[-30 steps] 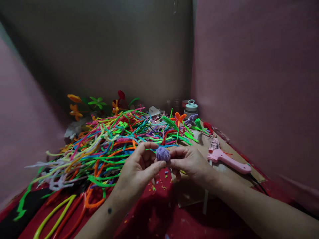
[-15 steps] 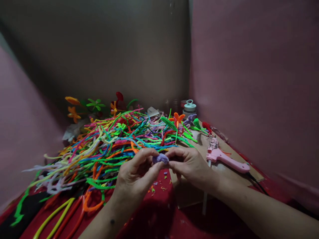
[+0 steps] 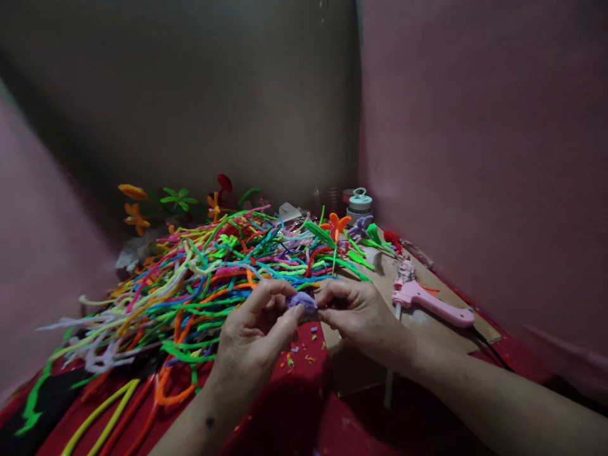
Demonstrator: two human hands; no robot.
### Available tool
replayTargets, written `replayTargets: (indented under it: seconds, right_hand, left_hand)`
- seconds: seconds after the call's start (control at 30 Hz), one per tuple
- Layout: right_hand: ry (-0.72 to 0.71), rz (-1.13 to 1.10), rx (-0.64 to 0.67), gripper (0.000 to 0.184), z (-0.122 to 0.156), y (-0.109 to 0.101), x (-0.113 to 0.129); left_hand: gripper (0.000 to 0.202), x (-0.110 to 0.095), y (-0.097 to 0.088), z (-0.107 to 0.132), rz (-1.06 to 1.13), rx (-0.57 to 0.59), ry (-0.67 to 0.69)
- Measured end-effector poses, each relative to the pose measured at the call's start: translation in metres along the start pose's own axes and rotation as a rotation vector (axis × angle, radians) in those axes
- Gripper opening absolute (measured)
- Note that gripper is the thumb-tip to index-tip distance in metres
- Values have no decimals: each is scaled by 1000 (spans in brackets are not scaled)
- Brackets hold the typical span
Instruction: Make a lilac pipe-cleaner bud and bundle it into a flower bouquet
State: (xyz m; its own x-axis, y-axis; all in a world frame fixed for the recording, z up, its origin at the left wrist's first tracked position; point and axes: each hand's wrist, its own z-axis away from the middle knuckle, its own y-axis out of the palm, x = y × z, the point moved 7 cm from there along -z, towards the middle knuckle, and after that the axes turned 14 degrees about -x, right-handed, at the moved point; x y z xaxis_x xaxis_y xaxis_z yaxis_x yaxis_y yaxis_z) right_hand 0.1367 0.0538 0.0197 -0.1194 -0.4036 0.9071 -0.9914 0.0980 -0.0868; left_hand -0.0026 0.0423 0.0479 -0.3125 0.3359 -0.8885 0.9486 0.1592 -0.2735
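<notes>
Between my two hands is a small purple piece of bent pipe cleaner (image 3: 303, 303), held above the red cloth. My left hand (image 3: 259, 329) pinches its left side between thumb and fingers. At its right end, the thumb and forefinger of my right hand (image 3: 358, 316) are closed on it. Its exact shape is partly covered by my fingers. A large heap of coloured pipe cleaners (image 3: 209, 272) lies just beyond and left of my hands. To the right of my right hand, a pink glue gun (image 3: 430, 304) rests on a brown board (image 3: 354, 364), its glue stick pointing toward me.
Finished pipe-cleaner flowers, among them an orange flower (image 3: 336, 225) and a red flower (image 3: 392, 239), lie behind my hands. A lidded bottle (image 3: 360, 204) stands in the back corner. Coloured scraps (image 3: 291, 360) litter the red cloth (image 3: 304, 405). A pink wall (image 3: 484, 158) rises on the right.
My left hand has shifted slightly left, and the purple piece looks longer and more stretched between my hands. The view has moved a little; the other things lie as before.
</notes>
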Motion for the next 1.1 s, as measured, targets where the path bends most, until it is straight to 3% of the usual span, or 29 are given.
replayTargets:
  seconds: [0.3, 0.47, 0.53, 0.67, 0.73, 0.93, 1.1]
  right_hand:
    - [29, 52, 5, 11, -1, 0, 4]
    - [337, -198, -3, 7, -2, -1, -8]
    - [444, -282, 0, 12, -2, 0, -13]
    - [613, -548, 109, 19, 0, 9, -19]
    - [668, -648, 181, 19, 3, 14, -20]
    - [732, -835, 339, 20, 9, 22, -24]
    - [701, -896, 379, 15, 9, 25, -32]
  left_hand:
    - [17, 7, 7, 1, 111, 62, -96]
    - [54, 1, 9, 0, 310, 187, -173]
    - [54, -6, 2, -2, 308, 101, -136]
    - [27, -15, -26, -6, 186, -297, -56]
    - [15, -11, -28, -7, 173, -339, -110]
    - [22, 16, -9, -9, 220, -104, -332]
    - [27, 28, 2, -7, 356, -39, -397]
